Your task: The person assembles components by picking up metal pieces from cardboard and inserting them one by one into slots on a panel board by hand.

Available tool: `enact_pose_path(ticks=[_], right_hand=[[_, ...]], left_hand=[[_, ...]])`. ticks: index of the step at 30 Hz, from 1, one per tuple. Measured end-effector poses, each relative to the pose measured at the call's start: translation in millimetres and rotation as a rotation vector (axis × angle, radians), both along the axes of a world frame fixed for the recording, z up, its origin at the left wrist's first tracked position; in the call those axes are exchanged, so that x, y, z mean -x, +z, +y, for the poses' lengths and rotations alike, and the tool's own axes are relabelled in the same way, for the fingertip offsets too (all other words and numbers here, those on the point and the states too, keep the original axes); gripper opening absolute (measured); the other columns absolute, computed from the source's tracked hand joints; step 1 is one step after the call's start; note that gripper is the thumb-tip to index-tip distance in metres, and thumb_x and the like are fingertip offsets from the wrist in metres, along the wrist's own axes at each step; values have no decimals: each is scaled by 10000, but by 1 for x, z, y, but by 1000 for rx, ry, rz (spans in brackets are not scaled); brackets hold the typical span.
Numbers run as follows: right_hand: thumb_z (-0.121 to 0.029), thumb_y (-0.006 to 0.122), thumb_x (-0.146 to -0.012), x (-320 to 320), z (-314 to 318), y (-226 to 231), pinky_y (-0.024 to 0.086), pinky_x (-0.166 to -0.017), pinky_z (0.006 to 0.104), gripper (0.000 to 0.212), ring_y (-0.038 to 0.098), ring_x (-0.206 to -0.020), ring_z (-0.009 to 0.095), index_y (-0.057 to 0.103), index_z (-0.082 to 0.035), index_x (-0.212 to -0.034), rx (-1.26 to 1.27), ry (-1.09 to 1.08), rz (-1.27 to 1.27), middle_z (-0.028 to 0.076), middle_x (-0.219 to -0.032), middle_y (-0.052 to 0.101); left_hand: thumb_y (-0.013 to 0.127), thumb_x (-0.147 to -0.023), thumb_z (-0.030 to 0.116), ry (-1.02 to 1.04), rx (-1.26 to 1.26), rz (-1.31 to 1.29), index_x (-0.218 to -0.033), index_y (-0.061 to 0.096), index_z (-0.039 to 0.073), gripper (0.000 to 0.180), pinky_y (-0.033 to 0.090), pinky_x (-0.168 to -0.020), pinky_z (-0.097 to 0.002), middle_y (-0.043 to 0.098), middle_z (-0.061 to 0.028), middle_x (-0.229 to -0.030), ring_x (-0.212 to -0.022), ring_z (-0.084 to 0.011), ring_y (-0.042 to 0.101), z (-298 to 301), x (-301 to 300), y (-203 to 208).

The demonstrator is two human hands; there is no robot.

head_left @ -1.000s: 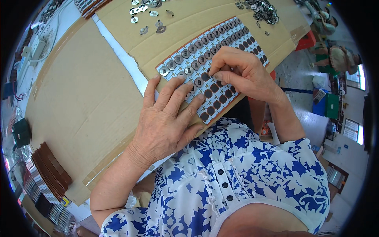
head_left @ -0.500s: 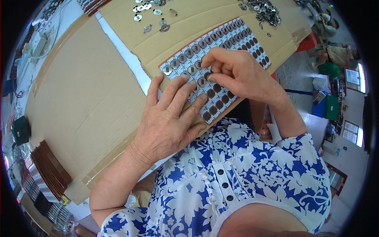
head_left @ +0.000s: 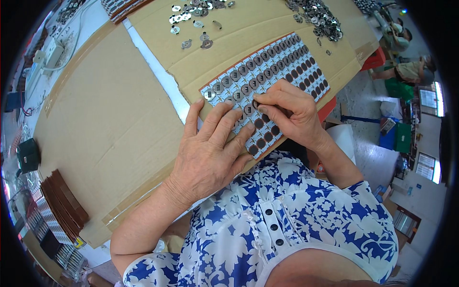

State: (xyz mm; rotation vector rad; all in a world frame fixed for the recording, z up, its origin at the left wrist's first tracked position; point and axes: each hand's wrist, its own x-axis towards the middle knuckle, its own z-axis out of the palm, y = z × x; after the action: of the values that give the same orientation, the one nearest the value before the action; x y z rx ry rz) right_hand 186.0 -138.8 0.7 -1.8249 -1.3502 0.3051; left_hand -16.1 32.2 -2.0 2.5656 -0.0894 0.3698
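A flat board (head_left: 303, 49) with brown edges lies slanted on the cardboard, printed white and blue and carrying rows of small round parts. Silvery metal discs (head_left: 234, 75) fill its far rows, while dark round spots (head_left: 260, 143) show along the near rows. My left hand (head_left: 203, 150) rests flat with fingers spread, its fingertips over the board's left end, covering some parts. Thumb and forefinger of my right hand (head_left: 294, 115) pinch a small round metal disc (head_left: 256, 104) down against the board's middle rows. Its far side is partly hidden by the fingertips.
Loose metal discs (head_left: 198, 24) lie scattered beyond the board, with a larger heap (head_left: 325, 21) at the far right. Stacked boards (head_left: 119, 8) stand at the far left edge. Brown strips (head_left: 62, 201) are piled at the left. Other people (head_left: 409, 71) are at the right.
The view has shifted slightly, so the board sits lower and further right. My right hand has come down closer to the board, its forefinger lowered onto the disc. My left hand keeps its place.
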Motion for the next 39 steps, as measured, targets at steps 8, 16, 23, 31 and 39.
enact_pose_path(ticks=[8,16,23,31,39], right_hand=[[39,798,-943,-6,11,15,534,-654,348,205,698,-774,228,809,-7,-1143,44,55,-139,98,-909,675],[-73,754,-1018,-68,128,-3,528,-694,340,140,678,-777,199,754,-31,-1152,-166,164,-452,86,-929,677],[-70,729,-1041,-64,93,23,526,-618,333,98,692,-724,137,754,-21,-1121,1,125,-12,47,-833,702],[-67,704,-1074,-36,5,42,484,-584,195,74,621,-686,25,736,-5,-1097,350,30,547,-14,-849,701],[38,743,-1018,-39,5,21,456,-620,262,98,584,-747,37,742,8,-1111,218,143,-22,-4,-895,696]], left_hand=[[886,-879,342,8,-13,3,-1426,749,168,590,341,-1281,-679,621,-130,-1482,-1438,-369,573,0,2,-4],[885,-886,328,-14,-20,-35,-1433,746,162,589,365,-1265,-678,623,-135,-1468,-1432,-364,576,0,0,-7],[866,-907,340,-16,-12,-30,-1445,739,152,585,342,-1278,-680,623,-139,-1471,-1437,-367,574,0,0,-6],[931,-788,402,-104,8,7,-1493,675,43,831,270,-1319,-713,594,-116,-1578,-1546,-331,498,-1,-2,1],[815,-943,463,-93,-79,79,-1586,612,100,766,231,-1342,-689,580,-102,-1641,-1564,-354,501,-5,-2,-3]])
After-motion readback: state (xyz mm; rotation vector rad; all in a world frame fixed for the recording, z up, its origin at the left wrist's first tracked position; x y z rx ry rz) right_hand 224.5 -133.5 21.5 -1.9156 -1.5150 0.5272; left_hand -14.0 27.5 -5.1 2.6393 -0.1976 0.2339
